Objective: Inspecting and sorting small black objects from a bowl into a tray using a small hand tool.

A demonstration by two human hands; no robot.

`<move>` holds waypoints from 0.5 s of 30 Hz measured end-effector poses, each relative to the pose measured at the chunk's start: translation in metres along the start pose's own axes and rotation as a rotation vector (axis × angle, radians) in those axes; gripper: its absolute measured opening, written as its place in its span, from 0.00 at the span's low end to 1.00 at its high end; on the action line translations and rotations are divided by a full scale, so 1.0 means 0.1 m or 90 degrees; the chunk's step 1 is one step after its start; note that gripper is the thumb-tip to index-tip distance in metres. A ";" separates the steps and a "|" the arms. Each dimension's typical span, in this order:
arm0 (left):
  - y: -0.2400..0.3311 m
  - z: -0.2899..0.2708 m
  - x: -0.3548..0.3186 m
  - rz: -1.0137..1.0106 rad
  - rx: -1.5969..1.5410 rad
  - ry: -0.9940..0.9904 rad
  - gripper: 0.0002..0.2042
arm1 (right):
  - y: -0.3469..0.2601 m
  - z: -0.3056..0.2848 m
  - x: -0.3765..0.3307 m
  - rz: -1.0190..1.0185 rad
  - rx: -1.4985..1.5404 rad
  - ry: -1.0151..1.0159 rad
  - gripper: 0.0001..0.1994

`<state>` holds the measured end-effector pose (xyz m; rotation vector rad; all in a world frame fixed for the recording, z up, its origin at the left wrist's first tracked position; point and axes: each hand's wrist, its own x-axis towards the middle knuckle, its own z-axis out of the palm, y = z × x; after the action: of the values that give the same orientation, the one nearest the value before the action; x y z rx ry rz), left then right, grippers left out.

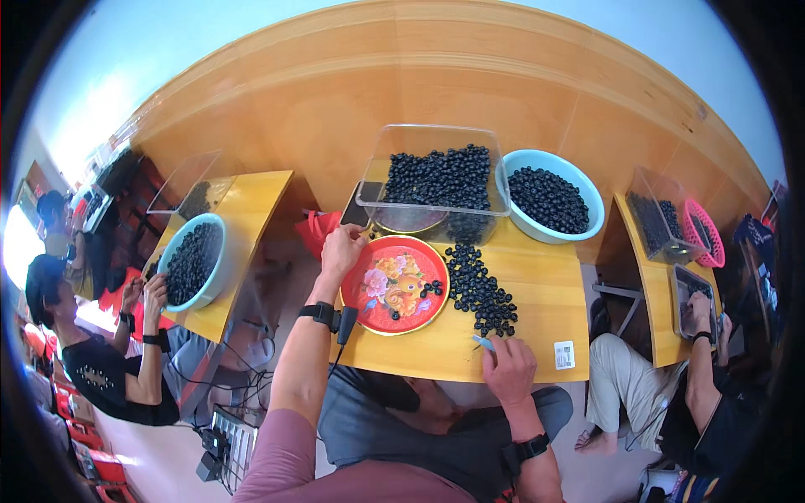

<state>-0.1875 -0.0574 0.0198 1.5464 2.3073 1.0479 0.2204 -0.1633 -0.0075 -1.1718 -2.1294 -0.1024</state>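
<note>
My left hand [340,253] reaches over the far left rim of a round red tray [419,320] with a flower print. Its fingertips are pinched together; whatever is between them is too small to make out. Several black round beads [431,288] lie on the tray's right side. Beside the tray, a pile of black beads [476,285] spreads on the yellow table [545,289]. At the near end of this pile is my right hand [509,369], closed on a small light-blue thing [483,342] that sticks out past its fingers.
A clear plastic box [419,205] of black beads stands behind the tray, next to a light-blue basin [597,210] full of them. A dark phone-like slab [359,206] lies by the box. People work at tables on both sides, with another basin [220,251] at left.
</note>
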 end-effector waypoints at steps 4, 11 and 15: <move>0.02 -0.10 -0.48 0.071 -0.048 0.156 0.13 | 0.00 0.00 0.02 -0.035 0.032 0.010 0.12; 0.33 -0.03 -1.73 0.171 -0.144 0.261 0.09 | 0.00 -0.03 0.00 -0.018 0.034 -0.017 0.14; 0.38 0.03 -2.10 0.210 -0.074 0.235 0.14 | 0.01 -0.03 0.01 -0.057 0.032 -0.018 0.12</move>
<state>-0.0640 -0.2293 -0.0064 1.8606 2.1947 1.6425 0.2222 -0.1630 -0.0051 -1.0547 -2.1969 -0.0717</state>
